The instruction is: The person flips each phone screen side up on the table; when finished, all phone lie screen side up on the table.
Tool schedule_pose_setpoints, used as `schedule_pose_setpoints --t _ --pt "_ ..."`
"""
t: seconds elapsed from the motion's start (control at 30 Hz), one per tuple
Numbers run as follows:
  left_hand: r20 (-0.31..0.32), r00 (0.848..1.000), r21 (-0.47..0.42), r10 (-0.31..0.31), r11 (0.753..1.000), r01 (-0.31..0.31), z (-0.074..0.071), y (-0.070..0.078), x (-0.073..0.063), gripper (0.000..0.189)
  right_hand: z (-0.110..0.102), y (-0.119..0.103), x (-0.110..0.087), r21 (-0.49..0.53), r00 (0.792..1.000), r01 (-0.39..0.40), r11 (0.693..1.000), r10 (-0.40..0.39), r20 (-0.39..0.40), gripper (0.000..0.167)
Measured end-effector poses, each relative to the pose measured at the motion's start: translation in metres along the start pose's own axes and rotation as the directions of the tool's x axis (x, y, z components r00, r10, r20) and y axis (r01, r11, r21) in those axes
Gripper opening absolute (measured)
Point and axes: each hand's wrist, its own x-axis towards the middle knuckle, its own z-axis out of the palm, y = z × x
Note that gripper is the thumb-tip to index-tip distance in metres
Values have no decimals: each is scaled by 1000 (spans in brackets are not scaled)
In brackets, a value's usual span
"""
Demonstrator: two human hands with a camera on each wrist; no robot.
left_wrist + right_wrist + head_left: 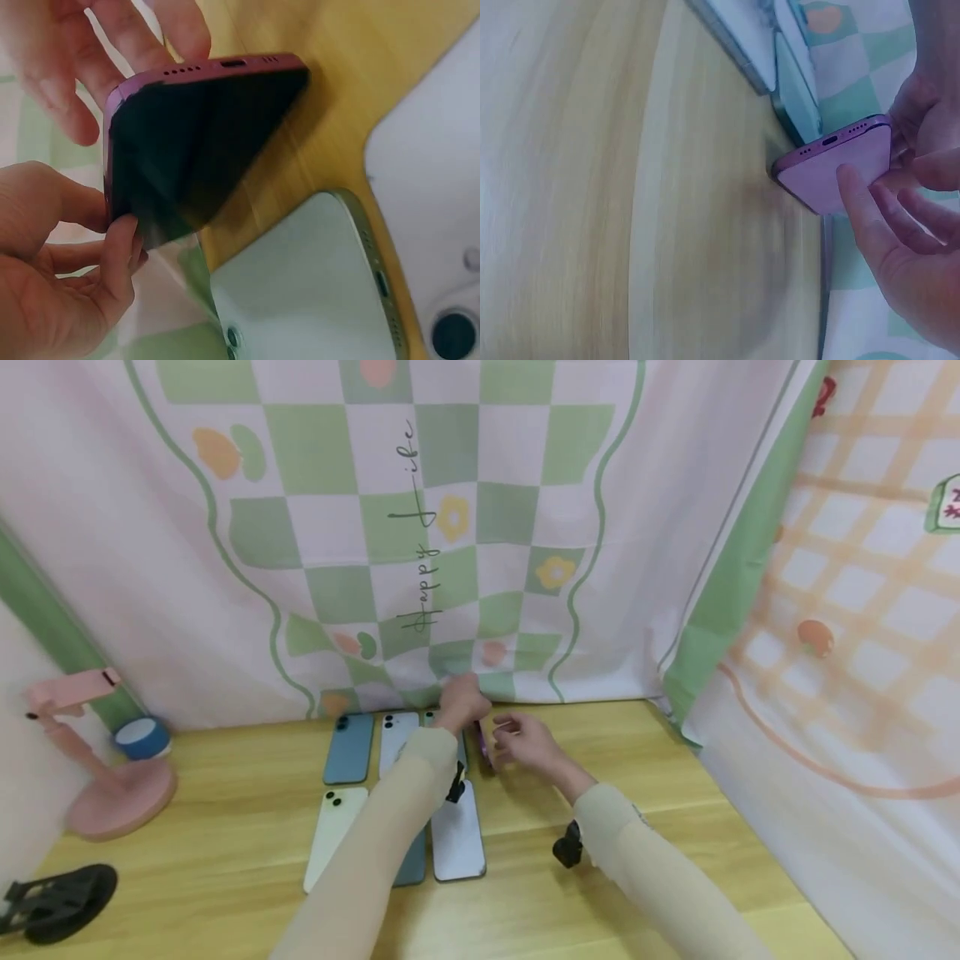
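Purple phone (814,180), tilted, is pinched in the left grip (462,700); right grip (527,743) loose-fingered at its back. Positioning step, I reckon; next move wants steadiness, with the green phone (300,277) beside that pinch.

Purple phone (817,182) partly hidden by hands (911,266); lower blue phone (412,862) mostly behind sleeve (363,852); black stand (71,902) cut off.

Around the purple phone (810,180), I see the curtain (517,610) walling off twelve o'clock, the left hand (463,697) at eleven, more phones (348,749) crowding seven to nine partly under the left forearm (375,843), and the right hand (527,743) blocking three. Bare table (517,852) leaves a passage at five.
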Motion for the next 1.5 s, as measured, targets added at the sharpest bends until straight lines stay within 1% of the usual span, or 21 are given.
schedule_pose_setpoints --t 0.03,0.07,0.13,0.23,0.33,0.4,0.47,0.53,0.6,0.67,0.77,0.87,0.93,0.97,1.07,1.17,1.23,1.33,1.5 --pt "-15 1000 25 11 1000 -11 0 3 -2 33 0 0 0 30 1000 -17 999 17 -10 41" --pt "-21 1000 32 13 999 -13 0 5 -3 35 1 0 1 48 999 -29 998 30 -23 41" --pt "-31 999 53 22 998 -20 2 7 -2 35 1 1 2 75 999 -37 996 39 -33 41" --pt "-34 999 39 28 999 -27 5 9 -1 31 1 2 3 78 997 -53 996 57 -48 43" --pt "-30 998 -9 53 999 -53 8 9 -1 28 1 1 3 35 995 -54 998 56 -77 47" --pt "-23 996 -34 83 996 -84 11 9 -1 24 0 0 2 -41 993 -44 998 39 -109 48" --pt "-25 993 -70 116 991 -117 14 10 -2 29 -2 0 1 -152 990 -33 988 12 -141 48" --pt "-20 988 -66 155 986 -156 16 9 -3 34 -4 1 1 -261 986 -33 965 -11 -166 47" --pt "4 980 -59 200 978 -200 17 7 -4 43 -6 3 0 -353 982 -48 934 -22 -190 45" --pt "63 970 -45 236 971 -233 18 3 -5 51 -10 7 -1 -398 979 -70 915 -14 -205 43" --pt "190 942 20 275 959 -284 17 -4 -7 57 -14 13 -1 -409 978 -91 908 5 -207 42" --pt "310 912 109 268 943 -314 15 -14 -10 61 -16 17 -1 -398 981 -90 913 13 -192 46" --pt "359 896 171 263 925 -340 14 -21 -12 67 -15 19 0 -382 984 -80 921 11 -178 50" --pt "373 892 186 255 921 -342 13 -25 -13 70 -13 20 1 -375 985 -73 924 9 -170 52" --pt "389 888 192 246 921 -340 15 -32 -16 78 -10 25 2 -365 988 -54 929 -3 -153 53" --pt "383 889 178 249 925 -336 17 -36 -18 79 -9 29 4 -364 990 -51 930 -1 -143 53" --pt "371 893 174 254 926 -335 19 -39 -19 78 -8 29 4 -358 991 -63 932 15 -135 54" --pt "355 900 179 254 926 -332 22 -41 -20 77 -7 28 5 -334 993 -88 938 55 -106 60" --pt "340 908 194 243 927 -320 25 -42 -21 77 -5 24 6 -284 991 -132 950 118 -66 70"
